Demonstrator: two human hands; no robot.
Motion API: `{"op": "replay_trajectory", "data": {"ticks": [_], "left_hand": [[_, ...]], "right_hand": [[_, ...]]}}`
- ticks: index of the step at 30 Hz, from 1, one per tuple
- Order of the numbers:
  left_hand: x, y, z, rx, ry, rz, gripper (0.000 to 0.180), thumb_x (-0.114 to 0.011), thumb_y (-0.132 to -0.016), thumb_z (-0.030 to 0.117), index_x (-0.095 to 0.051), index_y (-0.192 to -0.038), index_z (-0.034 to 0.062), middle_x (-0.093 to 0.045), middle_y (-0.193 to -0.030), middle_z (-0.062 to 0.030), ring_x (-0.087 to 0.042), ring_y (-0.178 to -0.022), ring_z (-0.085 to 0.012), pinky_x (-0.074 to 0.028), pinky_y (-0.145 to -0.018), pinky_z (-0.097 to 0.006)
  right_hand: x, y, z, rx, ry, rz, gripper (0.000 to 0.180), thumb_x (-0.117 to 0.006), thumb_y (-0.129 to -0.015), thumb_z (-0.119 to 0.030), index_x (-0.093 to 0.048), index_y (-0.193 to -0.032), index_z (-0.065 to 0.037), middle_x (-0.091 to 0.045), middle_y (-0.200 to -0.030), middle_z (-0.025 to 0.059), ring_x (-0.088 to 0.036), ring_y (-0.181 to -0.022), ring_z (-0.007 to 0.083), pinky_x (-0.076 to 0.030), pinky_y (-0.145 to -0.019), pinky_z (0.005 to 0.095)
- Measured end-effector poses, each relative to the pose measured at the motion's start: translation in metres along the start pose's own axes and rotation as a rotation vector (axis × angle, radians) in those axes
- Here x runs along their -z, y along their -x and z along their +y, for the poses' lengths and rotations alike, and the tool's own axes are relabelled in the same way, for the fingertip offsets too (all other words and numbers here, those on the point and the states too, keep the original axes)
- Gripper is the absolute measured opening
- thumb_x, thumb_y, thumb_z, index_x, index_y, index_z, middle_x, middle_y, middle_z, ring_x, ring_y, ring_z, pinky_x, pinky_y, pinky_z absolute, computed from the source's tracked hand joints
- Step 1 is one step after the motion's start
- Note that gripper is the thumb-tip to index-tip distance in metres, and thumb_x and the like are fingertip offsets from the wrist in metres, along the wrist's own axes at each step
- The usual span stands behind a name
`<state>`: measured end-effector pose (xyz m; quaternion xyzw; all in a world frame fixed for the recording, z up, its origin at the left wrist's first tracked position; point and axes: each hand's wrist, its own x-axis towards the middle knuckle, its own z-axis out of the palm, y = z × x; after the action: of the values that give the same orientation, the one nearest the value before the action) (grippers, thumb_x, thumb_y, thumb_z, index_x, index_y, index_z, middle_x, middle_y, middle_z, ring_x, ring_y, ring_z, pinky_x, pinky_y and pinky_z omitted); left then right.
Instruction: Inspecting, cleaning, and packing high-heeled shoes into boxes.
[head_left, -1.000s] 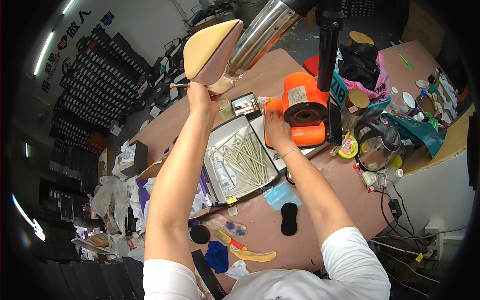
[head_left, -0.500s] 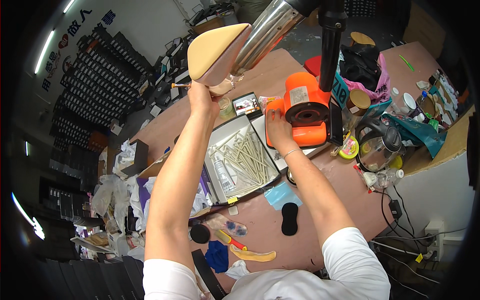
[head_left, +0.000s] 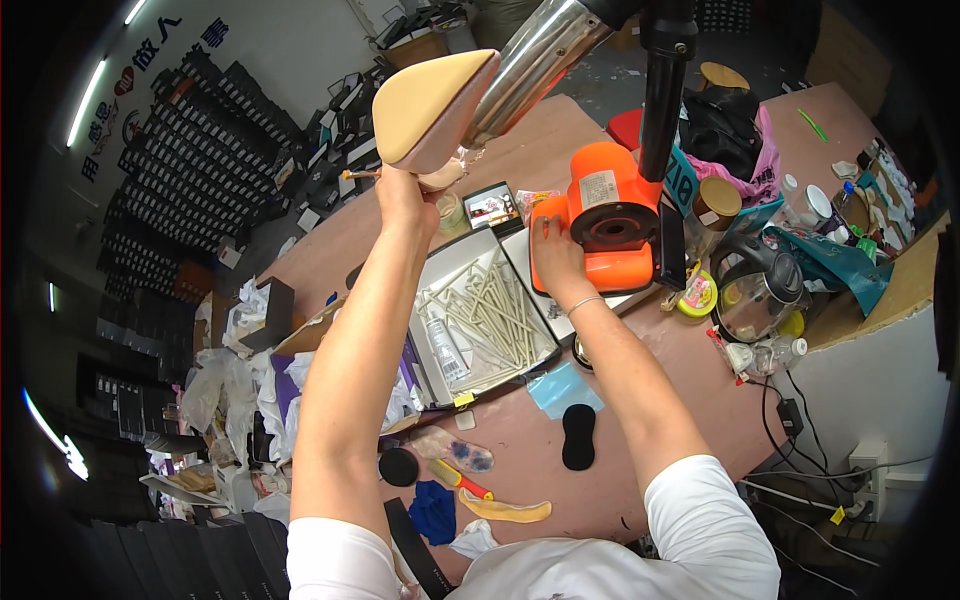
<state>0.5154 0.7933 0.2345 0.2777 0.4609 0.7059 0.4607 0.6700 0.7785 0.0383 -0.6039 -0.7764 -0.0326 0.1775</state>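
Observation:
A pointed-toe shoe (head_left: pixel 428 110) is held up at arm's length in my left hand (head_left: pixel 402 205), with its tan sole showing. My fingers are closed round its lower part, mostly hidden behind it. A thin stick-like thing (head_left: pixel 358 174) pokes out beside that hand; I cannot tell whether it is held too. Close behind the shoe is the end of a shiny metal tube (head_left: pixel 535 70). My right hand (head_left: pixel 556 255) grips the orange housing of a blower (head_left: pixel 604 190), from which a black pipe (head_left: pixel 664 100) rises. A bracelet circles my right wrist.
Between my arms lies a box (head_left: pixel 485 320) of pale sticks and a tube. In front are a black insole-shaped pad (head_left: pixel 578 437), a yellow-red handled tool (head_left: pixel 463 480) and a blue cloth (head_left: pixel 433 512). A kettle (head_left: pixel 752 290), bottles and bags crowd the right. Shoe boxes (head_left: pixel 190 165) are stacked left.
The shoe and my left hand have shifted very slightly to the left. My right hand stays in place on the blower.

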Motion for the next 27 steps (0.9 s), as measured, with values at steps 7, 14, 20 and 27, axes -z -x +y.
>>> {"op": "replay_trajectory", "data": {"ticks": [7, 14, 20, 27], "left_hand": [[-0.0028, -0.0031, -0.0021, 0.002, 0.022, -0.024, 0.042, -0.062, -0.083, 0.030, -0.050, -0.114, 0.0055, -0.058, -0.110, -0.0114, -0.063, -0.094, -0.0242, -0.056, -0.074, -0.041], [-0.0040, -0.0010, -0.0057, 0.029, 0.077, -0.034, 0.041, -0.061, -0.086, 0.028, -0.047, -0.118, 0.0077, -0.056, -0.115, -0.0113, -0.061, -0.100, -0.0266, -0.055, -0.079, -0.046], [-0.0075, 0.0010, -0.0066, 0.031, 0.080, -0.022, 0.041, -0.060, -0.086, 0.027, -0.046, -0.120, 0.0084, -0.056, -0.116, -0.0116, -0.061, -0.101, -0.0278, -0.055, -0.079, -0.047], [-0.0048, -0.0024, -0.0103, 0.047, 0.104, -0.055, 0.040, -0.062, -0.086, 0.026, -0.047, -0.119, 0.0091, -0.056, -0.117, -0.0108, -0.061, -0.102, -0.0269, -0.055, -0.079, -0.048]], "right_hand": [[-0.0007, -0.0001, 0.0008, 0.005, 0.005, 0.013, 0.051, -0.057, -0.079, -0.005, -0.043, -0.126, 0.007, -0.047, -0.123, 0.0324, -0.064, -0.095, 0.0346, -0.055, -0.070, 0.0322], [-0.0004, -0.0004, 0.0007, 0.006, -0.001, 0.014, 0.050, -0.056, -0.079, -0.006, -0.043, -0.125, 0.007, -0.047, -0.123, 0.0323, -0.064, -0.094, 0.0343, -0.055, -0.070, 0.0326], [-0.0005, -0.0006, 0.0007, 0.004, 0.010, 0.016, 0.050, -0.056, -0.079, -0.006, -0.043, -0.126, 0.007, -0.048, -0.122, 0.0318, -0.063, -0.096, 0.0358, -0.055, -0.073, 0.0333], [-0.0001, -0.0002, 0.0005, 0.011, 0.014, 0.010, 0.050, -0.056, -0.079, -0.006, -0.043, -0.126, 0.007, -0.048, -0.122, 0.0321, -0.063, -0.096, 0.0357, -0.055, -0.072, 0.0333]]}}
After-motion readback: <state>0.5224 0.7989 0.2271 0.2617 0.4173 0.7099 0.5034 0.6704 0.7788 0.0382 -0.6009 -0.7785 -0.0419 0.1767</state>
